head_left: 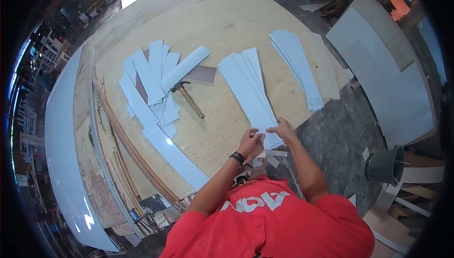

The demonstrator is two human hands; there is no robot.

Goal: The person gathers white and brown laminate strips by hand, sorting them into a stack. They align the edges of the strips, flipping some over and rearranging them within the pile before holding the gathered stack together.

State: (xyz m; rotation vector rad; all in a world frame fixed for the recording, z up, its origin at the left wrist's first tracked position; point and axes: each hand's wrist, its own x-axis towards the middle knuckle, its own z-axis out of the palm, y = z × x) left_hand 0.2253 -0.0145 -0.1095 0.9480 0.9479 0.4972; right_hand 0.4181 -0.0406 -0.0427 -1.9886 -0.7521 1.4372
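Observation:
A fanned stack of long white strips [246,85] lies on the pale wooden table, its near end at the table's front edge. My right hand [282,129] grips the right edge of that end, thumb on top and fingers partly hidden. At the left edge, my left hand [250,141] is closed, fingertips bent in against the strips; what it pinches is hidden. Small pale scraps [273,158] show just below my hands. A hammer [190,101] with a wooden handle rests to the left, its head beside a loose pile of white strips [150,76].
Another white stack [295,66] lies at the right of the wooden table [213,26]. Long wooden strips [125,137] run along its left side. A large white panel [383,64] leans at the right, with a dark bucket [385,166] below it.

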